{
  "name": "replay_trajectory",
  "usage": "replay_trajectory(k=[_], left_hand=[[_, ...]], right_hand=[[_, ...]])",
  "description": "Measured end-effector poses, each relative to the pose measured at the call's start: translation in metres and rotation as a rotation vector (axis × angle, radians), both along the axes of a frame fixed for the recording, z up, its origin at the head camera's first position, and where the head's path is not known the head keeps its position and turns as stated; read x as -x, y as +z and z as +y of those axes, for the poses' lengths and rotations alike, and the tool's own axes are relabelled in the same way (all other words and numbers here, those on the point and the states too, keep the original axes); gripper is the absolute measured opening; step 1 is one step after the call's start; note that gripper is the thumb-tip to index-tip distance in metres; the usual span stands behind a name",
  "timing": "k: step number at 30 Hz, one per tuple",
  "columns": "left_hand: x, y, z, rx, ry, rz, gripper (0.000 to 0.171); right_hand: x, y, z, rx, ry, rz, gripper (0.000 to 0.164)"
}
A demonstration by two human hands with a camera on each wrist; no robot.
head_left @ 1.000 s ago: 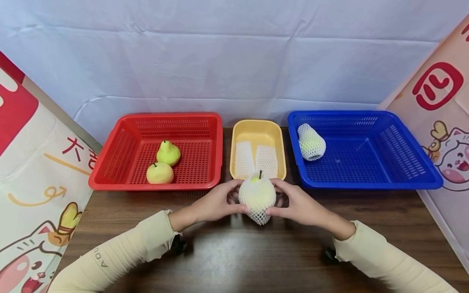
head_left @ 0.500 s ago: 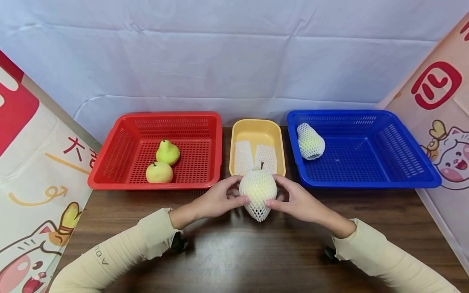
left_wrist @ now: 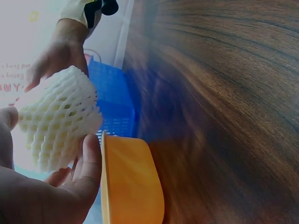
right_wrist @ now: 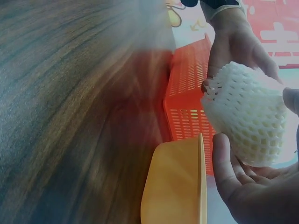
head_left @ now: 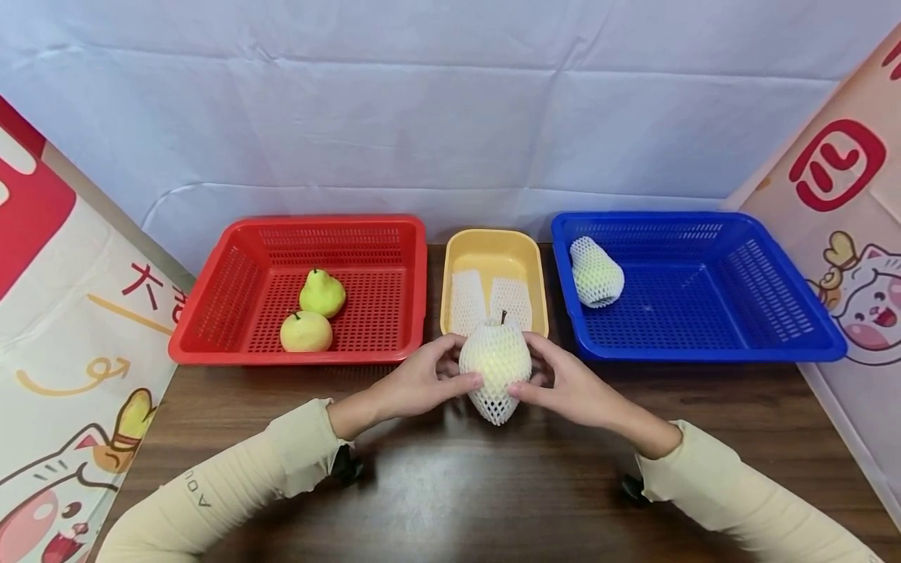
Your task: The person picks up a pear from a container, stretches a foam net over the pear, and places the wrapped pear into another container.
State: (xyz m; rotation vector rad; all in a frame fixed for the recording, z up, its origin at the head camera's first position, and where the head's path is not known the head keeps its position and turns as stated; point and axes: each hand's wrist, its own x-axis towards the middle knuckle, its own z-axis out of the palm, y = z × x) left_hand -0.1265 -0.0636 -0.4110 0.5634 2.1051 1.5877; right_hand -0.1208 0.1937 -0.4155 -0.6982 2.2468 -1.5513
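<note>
A round pear [head_left: 497, 361] in a white foam net sleeve is held up between both hands, just in front of the yellow tray. Its dark stem points up, and the sleeve's narrow end hangs below the fruit. My left hand [head_left: 431, 381] grips its left side, thumb at the front and fingers behind. On the opposite side my right hand [head_left: 568, 383] grips it the same way. In the left wrist view the net [left_wrist: 60, 119] covers the fruit between thumb and fingers. From the right wrist the netted pear [right_wrist: 250, 116] appears clear of the wooden table.
A red basket [head_left: 299, 360] on the left holds a green pear [head_left: 322, 293] and a round yellow pear [head_left: 306, 332]. Two flat foam nets [head_left: 510, 301] lie in the yellow tray [head_left: 494, 237]. The blue basket [head_left: 711, 353] on the right holds a sleeved pear [head_left: 597, 274].
The foam net has been drawn further up over the pear's top, around the stem. Both hands rose slightly with it, then stayed nearly still over the last half second.
</note>
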Motion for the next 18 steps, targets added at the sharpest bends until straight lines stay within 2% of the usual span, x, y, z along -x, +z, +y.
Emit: replay_trajectory(k=[8, 13, 18], left_hand=[[-0.0020, 0.0016, 0.0012, -0.017, 0.008, -0.048, 0.036], [-0.0014, 0.0016, 0.0014, -0.043, 0.017, -0.056, 0.034], [-0.0012, 0.0018, 0.0020, -0.021, 0.019, -0.048, 0.036]], right_hand=[[0.0001, -0.0002, -0.0001, 0.002, 0.019, -0.016, 0.063], [0.0006, 0.0008, -0.0014, 0.004, 0.017, -0.017, 0.066], [0.0013, 0.0027, -0.0023, -0.004, 0.015, -0.020, 0.067]])
